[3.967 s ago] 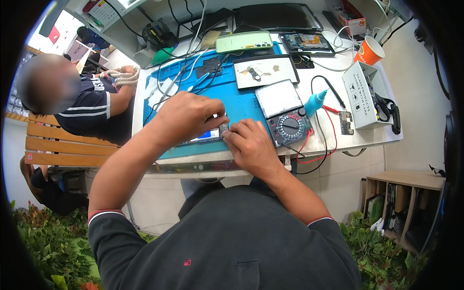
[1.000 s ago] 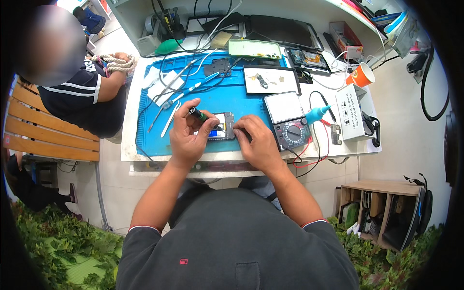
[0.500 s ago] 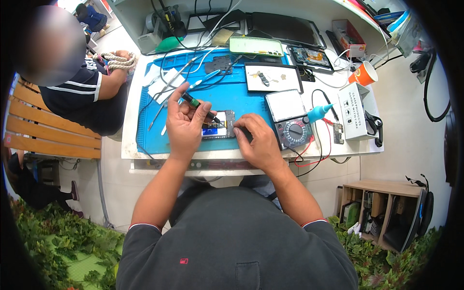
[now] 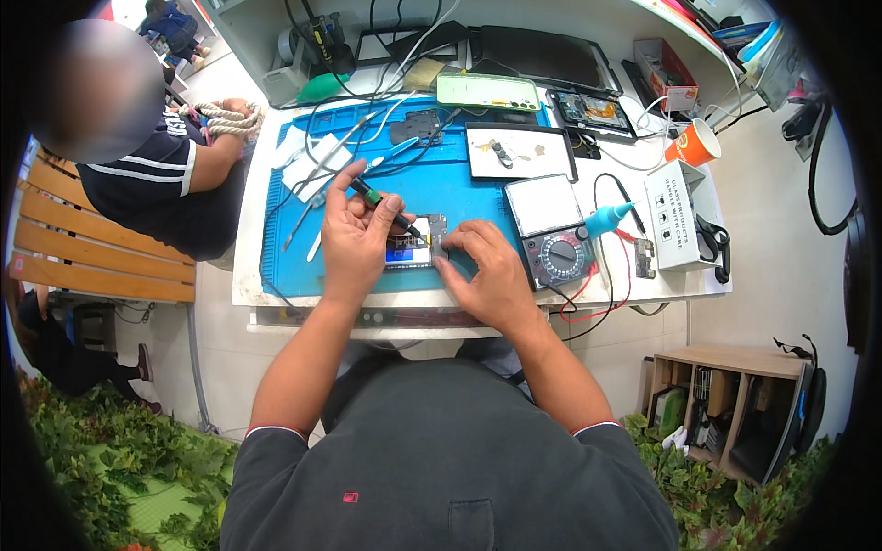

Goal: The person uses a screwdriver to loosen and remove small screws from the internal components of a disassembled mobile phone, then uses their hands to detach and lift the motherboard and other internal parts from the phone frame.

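My left hand [image 4: 360, 241] holds a black-and-green screwdriver [image 4: 375, 197], its tip pointing down onto an opened phone [image 4: 412, 255] with a blue-and-white battery and dark frame. My right hand [image 4: 487, 280] has curled fingers gripping the phone's right edge. The phone lies on a blue silicone mat [image 4: 314, 274]. A multimeter [image 4: 559, 259] with an open lid and leads is right of my right hand, beside a light-blue bottle [image 4: 606, 219]. White tools and papers [image 4: 310, 167] lie beyond my left hand.
A white box with scissors [image 4: 668, 220], an orange cup [image 4: 691, 147], a parts tray [image 4: 519, 150], a green phone cover [image 4: 487, 90] and tangled cables crowd the bench. At left, a person [image 4: 138, 202] with a coiled rope [image 4: 225, 118] is beside a wooden bench [image 4: 101, 266].
Since the earliest frame my left hand has taken up the screwdriver and tilted it toward the phone. In the last half second both hands shifted only slightly.
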{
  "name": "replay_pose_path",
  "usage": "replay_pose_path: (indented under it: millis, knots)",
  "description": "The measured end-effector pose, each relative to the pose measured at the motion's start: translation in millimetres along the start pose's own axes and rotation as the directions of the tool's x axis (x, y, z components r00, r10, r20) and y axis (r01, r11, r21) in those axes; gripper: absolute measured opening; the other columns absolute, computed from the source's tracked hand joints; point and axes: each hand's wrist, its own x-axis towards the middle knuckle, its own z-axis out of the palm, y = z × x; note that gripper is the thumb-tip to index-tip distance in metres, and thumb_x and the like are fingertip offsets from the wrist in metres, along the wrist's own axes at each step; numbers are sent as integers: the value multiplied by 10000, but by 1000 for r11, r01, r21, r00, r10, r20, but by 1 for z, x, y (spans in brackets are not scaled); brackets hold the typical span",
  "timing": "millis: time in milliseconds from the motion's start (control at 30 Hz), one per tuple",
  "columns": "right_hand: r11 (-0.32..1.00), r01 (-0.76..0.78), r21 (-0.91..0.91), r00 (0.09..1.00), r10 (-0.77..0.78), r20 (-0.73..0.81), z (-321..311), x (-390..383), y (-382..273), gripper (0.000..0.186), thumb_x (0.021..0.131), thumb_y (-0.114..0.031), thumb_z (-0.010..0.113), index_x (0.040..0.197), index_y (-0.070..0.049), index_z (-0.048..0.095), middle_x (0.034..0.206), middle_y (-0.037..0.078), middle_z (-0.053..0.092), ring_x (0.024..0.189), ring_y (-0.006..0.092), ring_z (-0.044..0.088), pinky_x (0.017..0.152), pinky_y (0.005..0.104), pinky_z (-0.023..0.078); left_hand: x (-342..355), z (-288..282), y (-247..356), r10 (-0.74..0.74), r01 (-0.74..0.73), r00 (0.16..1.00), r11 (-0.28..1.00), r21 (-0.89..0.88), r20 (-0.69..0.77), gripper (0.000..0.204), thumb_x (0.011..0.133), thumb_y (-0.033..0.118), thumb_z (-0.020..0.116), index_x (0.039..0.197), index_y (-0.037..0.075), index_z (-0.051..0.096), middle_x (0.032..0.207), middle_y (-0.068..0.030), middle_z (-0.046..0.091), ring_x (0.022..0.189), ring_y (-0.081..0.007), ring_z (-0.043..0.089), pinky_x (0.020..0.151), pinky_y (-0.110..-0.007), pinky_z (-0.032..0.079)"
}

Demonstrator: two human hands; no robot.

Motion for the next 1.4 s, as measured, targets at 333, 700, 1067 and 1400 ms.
replay_pose_path:
  millis: [333,700,1067,1400]
  knots:
    - [1000,-13,4,1000,12,18,-1,1,0,236,925,-66,884,1118,3,766,1156,171,738,1092,389,721,953,491,581,0,1,-3,42,-42,999,999,18,15,653,1154,75,752,1683,-26,384,1097,-149,783,988,-239,848,827,-328,716]
    - [1000,-13,-8,1000,13,25,-1,1,-1,224,926,-66,877,1115,-6,772,1155,161,742,1092,381,719,959,487,581,-2,-2,-5,34,-34,999,999,16,7,651,1150,49,749,1688,-7,385,1110,-137,773,986,-230,843,833,-326,712]
    - [1000,-4,-19,1000,4,9,0,1,-2,203,924,-75,887,1113,-36,825,1136,138,757,1086,360,720,949,478,587,-11,1,-6,164,-167,986,978,124,27,668,1138,32,763,1686,-1,383,1113,-122,769,1004,-218,838,885,-323,693]
    - [998,25,-56,1000,-24,9,3,-2,-1,198,910,-75,911,1102,-46,872,1126,116,784,1063,327,724,943,454,594,-16,1,-7,236,-236,972,969,77,11,652,1145,24,747,1686,18,383,1142,-130,778,1026,-223,843,896,-313,695]
